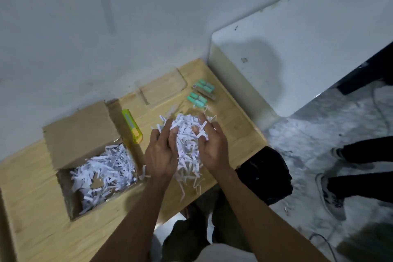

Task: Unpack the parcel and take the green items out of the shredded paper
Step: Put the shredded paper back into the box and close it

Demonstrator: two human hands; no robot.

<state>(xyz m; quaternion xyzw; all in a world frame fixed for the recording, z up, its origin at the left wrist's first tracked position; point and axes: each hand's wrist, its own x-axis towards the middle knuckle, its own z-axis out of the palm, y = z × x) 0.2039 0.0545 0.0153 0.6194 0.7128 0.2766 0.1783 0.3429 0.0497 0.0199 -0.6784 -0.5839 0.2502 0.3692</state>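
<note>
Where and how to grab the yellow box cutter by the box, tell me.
Grip the yellow box cutter across its narrow sides, near the wider near end. Come from above and from its right: the cardboard box flap crowds its left, while the right side faces bare wooden table. It lies flat, long axis running away from you.

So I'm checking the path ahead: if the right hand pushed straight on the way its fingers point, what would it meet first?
Probably the green items beyond the shredded paper that the right hand holds; depth is unclear.
</note>
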